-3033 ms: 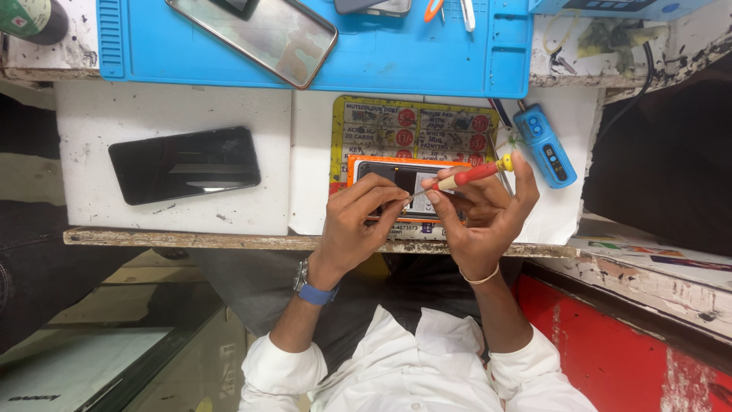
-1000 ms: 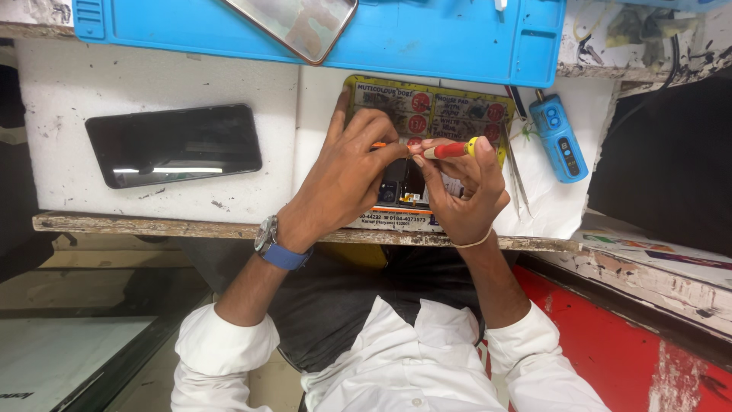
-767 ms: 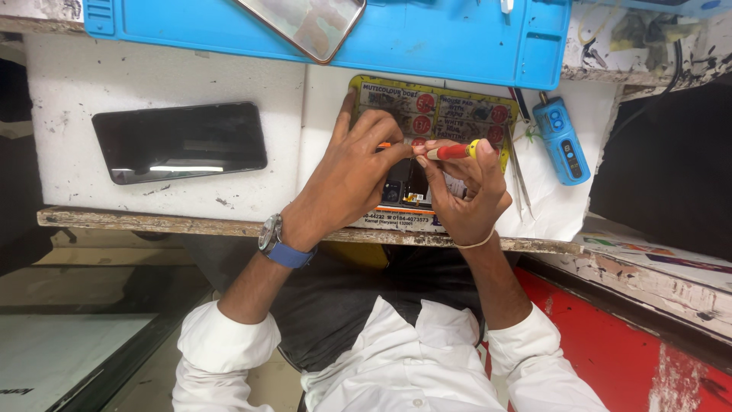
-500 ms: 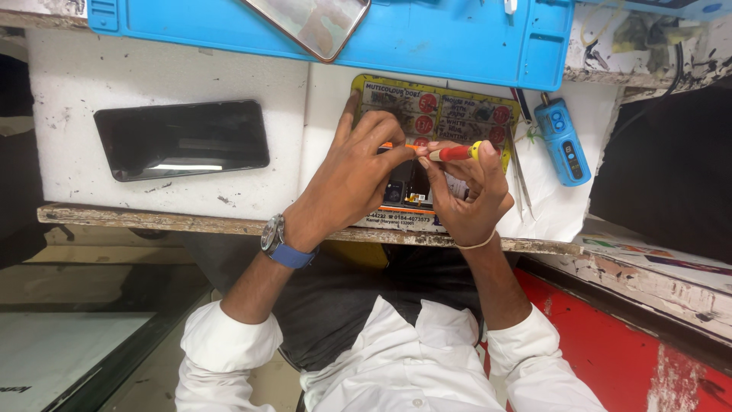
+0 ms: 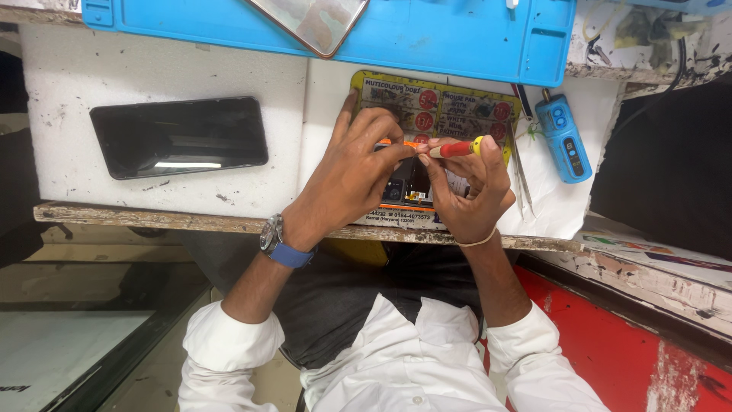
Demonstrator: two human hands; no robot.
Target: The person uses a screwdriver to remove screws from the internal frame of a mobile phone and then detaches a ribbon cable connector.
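Your right hand [image 5: 471, 191] grips a red-handled, yellow-capped screwdriver [image 5: 454, 149] while your left hand [image 5: 352, 172] pinches its tip over the opened dark phone [image 5: 412, 187] on the scuffed white foam-topped bench [image 5: 191, 72].

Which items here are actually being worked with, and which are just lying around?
In use: left hand and right hand on the opened phone; red screwdriver; printed mat.

Lying about: black phone, blue device, tweezers, blue work mat.

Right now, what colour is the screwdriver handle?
Red with a yellow end cap; the screwdriver shows in the head view.
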